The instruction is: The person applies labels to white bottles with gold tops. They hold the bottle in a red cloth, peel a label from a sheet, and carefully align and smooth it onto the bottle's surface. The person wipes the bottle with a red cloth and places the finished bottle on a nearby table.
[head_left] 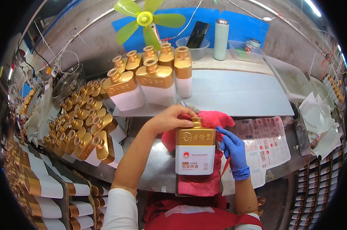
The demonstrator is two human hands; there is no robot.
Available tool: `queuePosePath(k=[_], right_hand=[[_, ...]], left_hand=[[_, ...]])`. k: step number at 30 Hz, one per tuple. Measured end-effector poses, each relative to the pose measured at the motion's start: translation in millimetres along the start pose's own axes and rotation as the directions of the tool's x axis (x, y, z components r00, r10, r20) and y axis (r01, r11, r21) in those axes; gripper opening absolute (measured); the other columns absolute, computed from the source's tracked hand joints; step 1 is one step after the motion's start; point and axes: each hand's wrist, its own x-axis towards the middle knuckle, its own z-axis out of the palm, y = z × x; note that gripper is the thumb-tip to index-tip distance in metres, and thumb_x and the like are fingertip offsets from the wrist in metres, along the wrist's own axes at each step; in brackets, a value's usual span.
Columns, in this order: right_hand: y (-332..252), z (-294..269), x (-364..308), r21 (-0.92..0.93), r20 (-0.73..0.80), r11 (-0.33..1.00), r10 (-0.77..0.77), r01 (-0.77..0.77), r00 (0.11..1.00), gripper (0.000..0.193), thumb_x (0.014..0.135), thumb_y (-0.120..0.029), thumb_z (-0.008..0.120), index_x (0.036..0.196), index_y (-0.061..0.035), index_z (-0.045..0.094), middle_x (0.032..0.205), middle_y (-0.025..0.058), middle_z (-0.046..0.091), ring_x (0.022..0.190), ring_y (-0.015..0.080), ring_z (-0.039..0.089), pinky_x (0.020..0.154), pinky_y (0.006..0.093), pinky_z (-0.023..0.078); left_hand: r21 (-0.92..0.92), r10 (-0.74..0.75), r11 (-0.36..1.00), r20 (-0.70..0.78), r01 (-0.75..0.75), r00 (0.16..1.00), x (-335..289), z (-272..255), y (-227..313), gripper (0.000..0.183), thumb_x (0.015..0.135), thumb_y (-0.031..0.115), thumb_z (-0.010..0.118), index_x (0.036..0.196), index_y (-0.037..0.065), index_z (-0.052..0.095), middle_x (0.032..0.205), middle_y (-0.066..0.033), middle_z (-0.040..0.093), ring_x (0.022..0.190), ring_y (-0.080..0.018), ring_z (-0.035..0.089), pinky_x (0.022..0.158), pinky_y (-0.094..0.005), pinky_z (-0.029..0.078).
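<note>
A flat, square-shouldered bottle [195, 155], gold on top and white with a printed label below, stands upright facing me. My bare left hand [180, 116] closes on its gold neck from the left. A pinkish-red cloth [198, 186] lies under and behind the bottle. At the bottle's right edge is my right hand [234, 150] in a blue glove, fingers bent and the index fingertip at the gold shoulder. A thin red strip-like thing [226, 166] sticks out below its fingers; its kind is unclear. A sheet of printed labels [262, 140] lies to the right.
Several gold-and-white bottles [156, 82] stand on a grey board [234, 92] ahead. More bottles [79, 122] crowd the left, with stacked rows [43, 188] below. Farther back are a yellow-green fan [144, 18], a pale green flask [221, 40] and a phone [198, 34] in a bowl.
</note>
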Motion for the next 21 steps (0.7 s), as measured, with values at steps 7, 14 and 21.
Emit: queuePosePath(k=[7,14,21], right_hand=[[-1,7,1,0.006,-0.001,1.0,-0.003,0.003,1.0,0.03,0.095,-0.014,0.051,0.121,-0.0049,0.062,0.067,-0.0034,0.054,0.049,0.0006,0.038,0.045,0.0152,0.03],[5,6,-6,0.022,-0.03,1.0,-0.012,0.012,0.999,0.031,0.094,-0.015,0.053,0.123,-0.0046,0.061,0.067,-0.0031,0.054,0.051,0.0006,0.039,0.045,0.016,0.029],[11,0,-13,-0.01,-0.11,1.0,-0.012,0.011,0.994,0.033,0.095,-0.015,0.051,0.126,-0.0056,0.058,0.065,-0.0034,0.052,0.044,-0.0007,0.035,0.041,0.0145,0.027]], left_hand=[[-0.024,0.017,1.0,-0.031,-0.017,0.999,2,2,-8,0.025,0.081,0.011,0.069,0.104,-0.001,0.067,0.103,-0.0064,0.064,0.097,-0.0123,0.058,0.086,-0.0266,0.045],[-0.187,0.03,0.982,-0.051,-0.039,0.998,-7,0,-8,0.027,0.086,0.006,0.06,0.112,0.0,0.065,0.114,-0.0079,0.064,0.107,-0.0158,0.057,0.094,-0.0291,0.043],[0.108,0.248,0.961,-0.745,-0.255,0.619,-47,46,-38,0.03,0.089,0.01,0.058,0.118,0.004,0.061,0.119,-0.0112,0.058,0.103,-0.0199,0.056,0.09,-0.0316,0.044]])
